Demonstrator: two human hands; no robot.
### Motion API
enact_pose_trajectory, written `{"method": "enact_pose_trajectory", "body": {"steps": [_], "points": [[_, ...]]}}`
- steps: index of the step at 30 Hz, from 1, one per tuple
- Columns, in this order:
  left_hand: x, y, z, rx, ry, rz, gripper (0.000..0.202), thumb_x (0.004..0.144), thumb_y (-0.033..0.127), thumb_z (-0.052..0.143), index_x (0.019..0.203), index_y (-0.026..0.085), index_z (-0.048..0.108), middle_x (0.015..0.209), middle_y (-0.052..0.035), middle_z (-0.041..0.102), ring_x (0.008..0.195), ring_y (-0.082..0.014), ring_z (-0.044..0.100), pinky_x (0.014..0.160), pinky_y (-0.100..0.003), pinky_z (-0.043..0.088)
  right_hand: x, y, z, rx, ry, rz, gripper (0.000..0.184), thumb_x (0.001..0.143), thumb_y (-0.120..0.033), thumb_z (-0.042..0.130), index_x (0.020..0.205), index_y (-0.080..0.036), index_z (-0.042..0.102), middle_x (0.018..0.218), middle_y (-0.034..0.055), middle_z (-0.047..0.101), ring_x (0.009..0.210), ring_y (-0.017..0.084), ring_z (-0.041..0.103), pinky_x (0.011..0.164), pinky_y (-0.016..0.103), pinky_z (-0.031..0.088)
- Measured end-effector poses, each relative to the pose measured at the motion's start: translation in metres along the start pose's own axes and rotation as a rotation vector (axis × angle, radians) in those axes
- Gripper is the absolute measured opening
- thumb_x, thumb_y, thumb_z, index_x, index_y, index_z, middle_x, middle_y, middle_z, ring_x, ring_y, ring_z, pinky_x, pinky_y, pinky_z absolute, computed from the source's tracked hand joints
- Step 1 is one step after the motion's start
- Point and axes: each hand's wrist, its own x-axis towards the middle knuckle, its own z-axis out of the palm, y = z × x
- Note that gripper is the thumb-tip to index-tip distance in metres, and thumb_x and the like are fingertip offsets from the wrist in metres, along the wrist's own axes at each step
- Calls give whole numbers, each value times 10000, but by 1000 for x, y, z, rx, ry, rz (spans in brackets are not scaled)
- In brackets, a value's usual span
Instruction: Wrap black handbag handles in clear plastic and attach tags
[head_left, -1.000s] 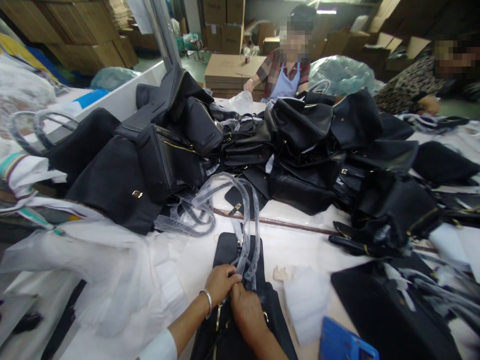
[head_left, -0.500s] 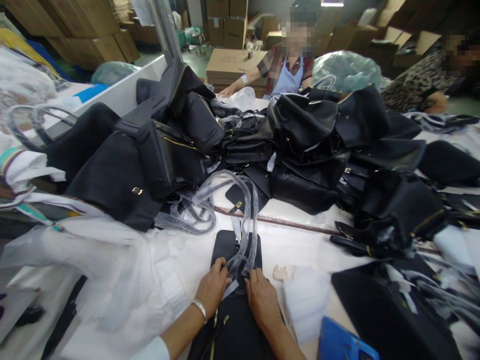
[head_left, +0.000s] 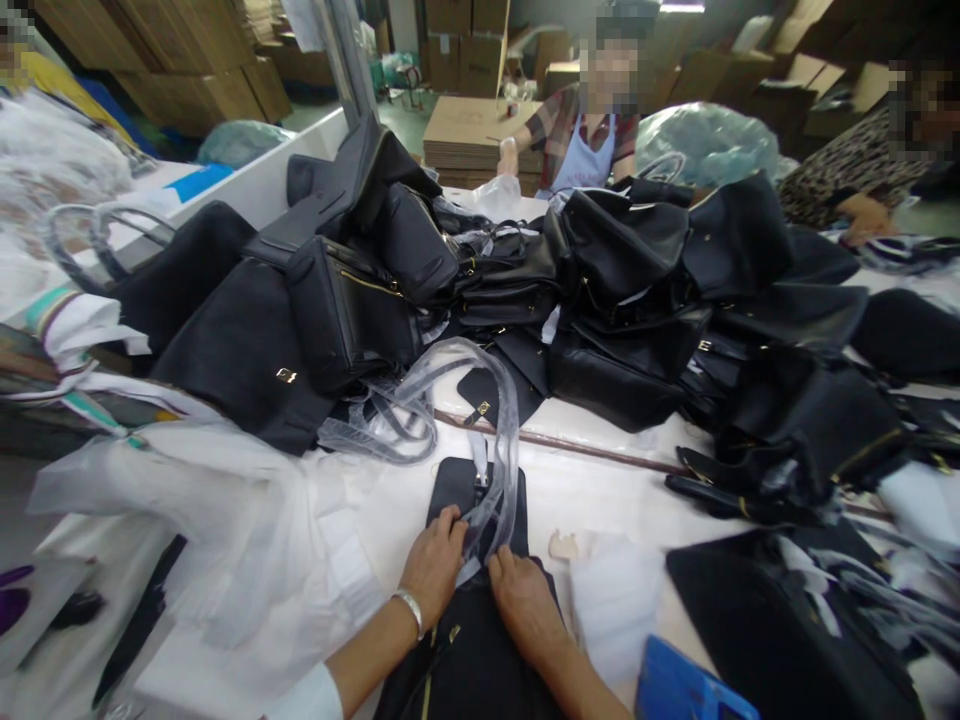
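Note:
A black bag [head_left: 472, 665] lies on the white table in front of me, its flap [head_left: 450, 485] stretched out away from me with a small buckle. A handle [head_left: 512, 450] wrapped in clear plastic loops up over that flap. At the handle's left base my left hand [head_left: 435, 560], a bracelet on its wrist, is closed with the fingers on the wrapped strap. My right hand [head_left: 525, 600] pinches at the strap's right base. The fingertips partly hide what they grip. A short white strip [head_left: 468, 572] shows between the hands.
Black bags [head_left: 510, 270] are heaped across the table's far side. White wrapping sheets [head_left: 225, 530] lie left, a stack of white foam sheets [head_left: 615, 600] and a blue object [head_left: 686, 685] right. Co-workers stand beyond, one in a blue apron [head_left: 589, 150]; another black bag [head_left: 772, 600] lies right.
My hands stay at the handle's base, with only slight shifts of the fingers. The view has moved slightly left. The aproned co-worker's hand has risen from the table.

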Motion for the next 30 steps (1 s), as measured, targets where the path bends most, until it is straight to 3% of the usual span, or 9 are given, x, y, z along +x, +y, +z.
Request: {"method": "enact_pose_trajectory", "body": {"steps": [3, 7, 11, 14, 18, 21, 24, 27, 30], "points": [[-3, 10, -2, -172, 39, 63, 449, 879, 87, 368, 1310, 177, 455, 1392, -126, 439, 1233, -251, 478, 1042, -404, 394, -2, 0, -2, -8, -15, -38, 205, 831, 10, 484, 884, -174, 557, 821, 62, 609, 668, 189, 575, 586, 289, 435], [10, 28, 8, -410, -8, 27, 385, 904, 153, 350, 1232, 169, 550, 1218, -122, 608, 1126, -222, 573, 995, -357, 438, -6, -5, -3, -20, -23, -125, 299, 832, 21, 459, 1070, -131, 558, 850, 76, 625, 716, 200, 600, 615, 300, 458], [26, 32, 18, -435, -48, -29, 257, 870, 206, 447, 962, 168, 683, 970, -102, 707, 930, -237, 652, 862, -350, 482, -8, -10, -7, -81, -55, -158, 369, 836, 28, 435, 1183, -76, 508, 906, 120, 640, 707, 211, 616, 583, 313, 468], [24, 19, 9, -452, -87, -67, 212, 839, 239, 499, 821, 189, 704, 781, -52, 717, 751, -212, 667, 744, -312, 483, -8, -12, -12, -85, -83, -166, 298, 836, 20, 450, 1084, -110, 550, 865, 99, 639, 680, 209, 614, 560, 309, 463], [-7, -17, -23, -454, -54, -176, 334, 910, 295, 358, 1070, 218, 640, 874, -15, 725, 629, -147, 642, 687, -270, 475, -11, -14, -16, -79, -94, -153, 201, 834, 4, 462, 853, -171, 560, 802, 82, 623, 671, 228, 607, 569, 333, 467], [-46, -33, -39, -415, -28, -249, 331, 904, 301, 348, 1021, 194, 639, 906, -48, 714, 738, -170, 653, 734, -283, 476, -14, -18, -16, -85, -95, -144, 205, 838, 0, 448, 838, -175, 557, 783, 96, 623, 678, 248, 609, 568, 345, 459], [-91, -31, -39, -397, -93, -249, 300, 855, 367, 456, 1006, 199, 652, 1032, -76, 686, 935, -212, 642, 846, -311, 474, -21, -17, -19, -80, -96, -129, 237, 833, 12, 439, 885, -186, 559, 810, 88, 631, 654, 229, 607, 566, 328, 446], [-127, -19, -29, -413, -223, -289, 477, 776, 414, 566, 1216, 230, 581, 1364, -86, 527, 1211, -249, 528, 1024, -330, 396, -41, -10, -23, 15, -86, -46, 269, 828, 10, 448, 940, -206, 562, 853, 68, 627, 725, 225, 613, 634, 327, 454], [-147, -7, -18, -412, -282, -345, 666, 709, 327, 601, 1355, 243, 463, 1451, -70, 445, 1302, -261, 450, 1068, -323, 366, -74, -4, -26, 182, -42, 133, 230, 857, -35, 438, 904, -221, 567, 879, 56, 607, 819, 224, 594, 733, 333, 453]]}}
